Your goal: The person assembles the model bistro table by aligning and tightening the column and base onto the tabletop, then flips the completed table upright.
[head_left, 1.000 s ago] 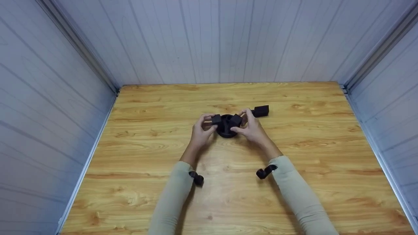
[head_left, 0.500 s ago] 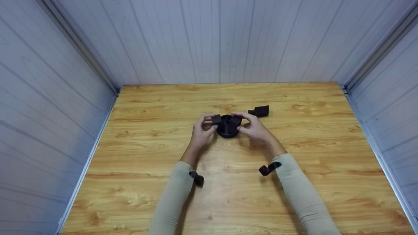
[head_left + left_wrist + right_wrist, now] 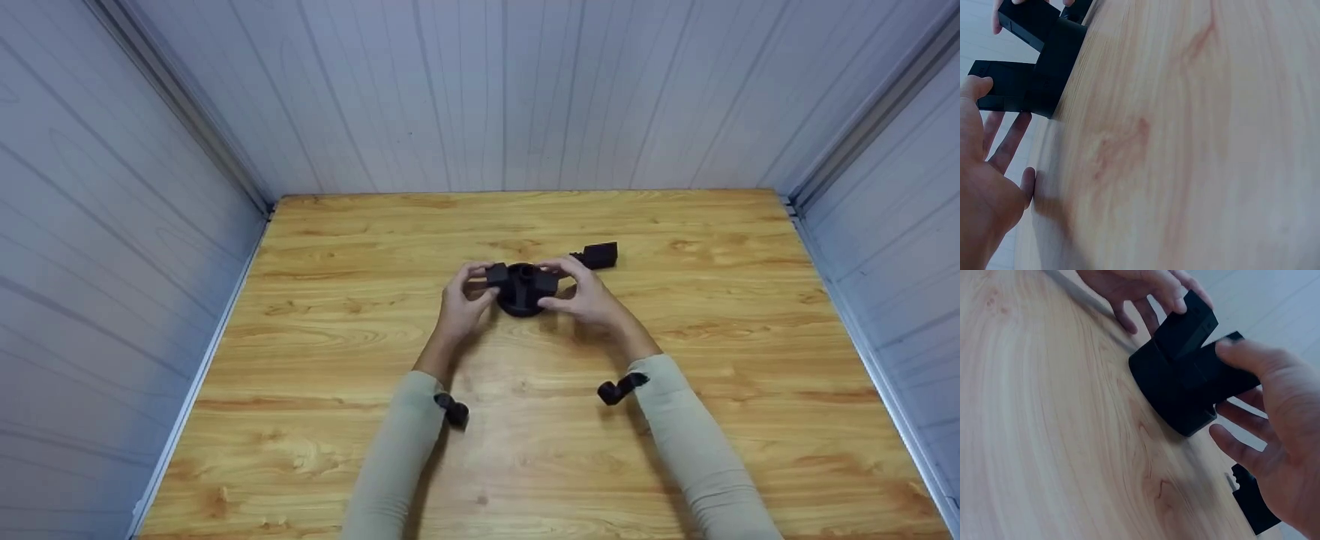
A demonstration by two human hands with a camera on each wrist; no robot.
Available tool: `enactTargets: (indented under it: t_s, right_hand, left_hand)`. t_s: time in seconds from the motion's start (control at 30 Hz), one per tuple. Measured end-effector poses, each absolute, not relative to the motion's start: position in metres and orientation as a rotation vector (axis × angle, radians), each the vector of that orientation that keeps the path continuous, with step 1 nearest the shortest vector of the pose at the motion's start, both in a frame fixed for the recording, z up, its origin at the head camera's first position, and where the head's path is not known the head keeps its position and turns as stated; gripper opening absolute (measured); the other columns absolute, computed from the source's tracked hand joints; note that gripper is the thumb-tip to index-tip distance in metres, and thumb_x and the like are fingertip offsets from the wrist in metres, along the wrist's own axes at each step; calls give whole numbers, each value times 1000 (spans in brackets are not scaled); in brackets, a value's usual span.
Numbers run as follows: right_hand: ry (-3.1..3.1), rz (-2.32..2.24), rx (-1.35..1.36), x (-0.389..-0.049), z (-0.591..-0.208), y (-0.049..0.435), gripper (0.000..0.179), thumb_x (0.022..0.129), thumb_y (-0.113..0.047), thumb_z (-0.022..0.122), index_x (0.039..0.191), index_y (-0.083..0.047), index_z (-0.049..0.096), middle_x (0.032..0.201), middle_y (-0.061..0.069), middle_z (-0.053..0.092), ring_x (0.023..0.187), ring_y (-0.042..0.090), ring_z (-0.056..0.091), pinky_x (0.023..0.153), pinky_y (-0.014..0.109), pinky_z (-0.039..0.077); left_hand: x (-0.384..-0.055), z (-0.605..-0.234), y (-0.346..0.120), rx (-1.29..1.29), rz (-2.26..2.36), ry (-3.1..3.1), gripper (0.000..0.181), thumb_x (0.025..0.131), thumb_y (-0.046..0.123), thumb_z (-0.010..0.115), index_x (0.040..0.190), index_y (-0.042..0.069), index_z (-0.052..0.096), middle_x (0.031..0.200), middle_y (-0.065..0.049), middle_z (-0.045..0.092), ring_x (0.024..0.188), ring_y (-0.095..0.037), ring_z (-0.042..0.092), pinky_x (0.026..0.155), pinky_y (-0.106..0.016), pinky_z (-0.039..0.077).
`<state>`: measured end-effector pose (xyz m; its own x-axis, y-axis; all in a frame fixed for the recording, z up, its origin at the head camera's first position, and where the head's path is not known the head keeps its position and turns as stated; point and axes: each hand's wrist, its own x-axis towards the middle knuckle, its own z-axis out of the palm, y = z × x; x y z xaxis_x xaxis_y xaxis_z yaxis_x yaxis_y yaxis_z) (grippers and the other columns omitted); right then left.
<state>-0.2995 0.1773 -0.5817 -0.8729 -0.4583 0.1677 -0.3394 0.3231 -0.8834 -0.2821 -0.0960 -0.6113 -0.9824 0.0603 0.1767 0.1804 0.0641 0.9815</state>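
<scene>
A round black base (image 3: 519, 310) with a low wall sits on the wooden table. Two black rectangular blocks stand up out of it, leaning apart. The left block (image 3: 496, 274) is pinched between thumb and fingers of my left hand (image 3: 461, 306). My right hand (image 3: 589, 298) holds the right block (image 3: 546, 282) in the same way, its thumb on the near face in the right wrist view. How the lower ends of both blocks sit inside the base (image 3: 1154, 382) is hidden by its wall.
Another black block (image 3: 601, 255) with a notched end lies on the table just behind and right of my right hand. Pale panel walls (image 3: 480, 97) close in the table (image 3: 360, 345) at the back and both sides. A small black camera is strapped to each sleeve.
My right hand has shifted its grip and drawn slightly back to the right, and the right block has turned in the base. My left hand stays put on its block.
</scene>
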Motion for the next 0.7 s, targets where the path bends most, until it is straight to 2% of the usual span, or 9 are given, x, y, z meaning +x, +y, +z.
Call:
enactTargets:
  t_s: [0.1, 0.23, 0.43, 0.53, 0.7]
  right_hand:
    - [2390, -1583, -770, -299, -580, 181, 64, 98, 4, 79, 160, -6, 62, 160, 22, 60, 142, 38, 60, 103, 44, 65]
    - [2346, -1561, -781, -299, -576, 185, 65, 96, 12, 67, 157, -9, 66, 159, 20, 64, 139, 36, 62, 101, 32, 61]
    - [2413, -1534, -785, -299, -575, 187, 47, 102, 0, 77, 148, -5, 72, 143, 23, 72, 116, 32, 71, 91, 26, 60]
    - [2431, -1521, -782, -298, -576, 186, 45, 102, -5, 81, 146, -4, 73, 143, 23, 71, 117, 33, 73, 89, 28, 62]
    - [2426, -1525, -762, -296, -576, 186, 44, 103, -5, 81, 146, -4, 72, 146, 22, 70, 122, 36, 73, 91, 32, 63]
  left_hand:
    - [-282, -612, -96, -252, -2077, -2221, 43, 101, -7, 77, 142, -3, 67, 137, -30, 73, 128, -47, 77, 113, -47, 65]
    - [-283, -613, -95, -256, -2069, -2218, 43, 101, -8, 78, 142, -3, 67, 136, -30, 73, 127, -47, 78, 112, -45, 65]
    - [-283, -612, -95, -259, -2047, -2228, 42, 100, -8, 78, 141, -3, 68, 135, -30, 74, 126, -46, 78, 110, -43, 66]
    - [-282, -612, -96, -255, -2038, -2235, 42, 100, -7, 78, 141, -2, 68, 135, -30, 73, 127, -47, 78, 110, -43, 66]
    - [-282, -614, -95, -269, -2037, -2223, 41, 101, -7, 76, 141, -4, 67, 135, -32, 72, 125, -50, 78, 111, -46, 66]
